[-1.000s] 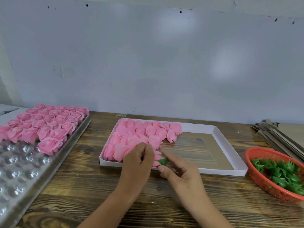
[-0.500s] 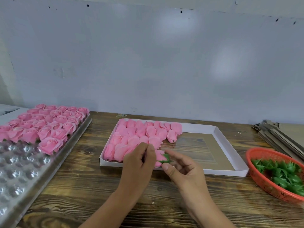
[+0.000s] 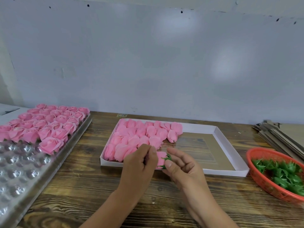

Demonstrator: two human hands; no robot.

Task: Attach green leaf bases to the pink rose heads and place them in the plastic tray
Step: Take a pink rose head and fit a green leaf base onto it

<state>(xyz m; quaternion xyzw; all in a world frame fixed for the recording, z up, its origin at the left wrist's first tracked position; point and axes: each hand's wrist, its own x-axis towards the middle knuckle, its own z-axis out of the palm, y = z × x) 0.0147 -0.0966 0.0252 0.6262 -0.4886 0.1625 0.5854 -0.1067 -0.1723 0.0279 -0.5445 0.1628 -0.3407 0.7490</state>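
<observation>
1. The left hand [image 3: 139, 163] curled around a pink rose [image 3: 160, 159], just in front of the white box [image 3: 230, 142]
2. The right hand [image 3: 182, 167] pinched the green leaf [image 3: 167, 157] onto the end of that rose with thumb and fingers
3. The rose looked soft, light and easy to squash, so a gentle hold around its sides seemed best, not on the petal tips
4. The leaf looked thin, bendy and pointy, like a little star cup, so a hold at its middle seemed best
5. More bare roses [image 3: 141, 137] lay packed in the box, smooth and egg-shaped
6. The clear tray [image 3: 21, 175] on the left was shiny with round dimples, and done roses [image 3: 47, 125] filled its far part
7. More leaves [image 3: 283, 173] sat in a red basket [image 3: 263, 183] with little holes, on the rough wooden table [image 3: 82, 186]
</observation>
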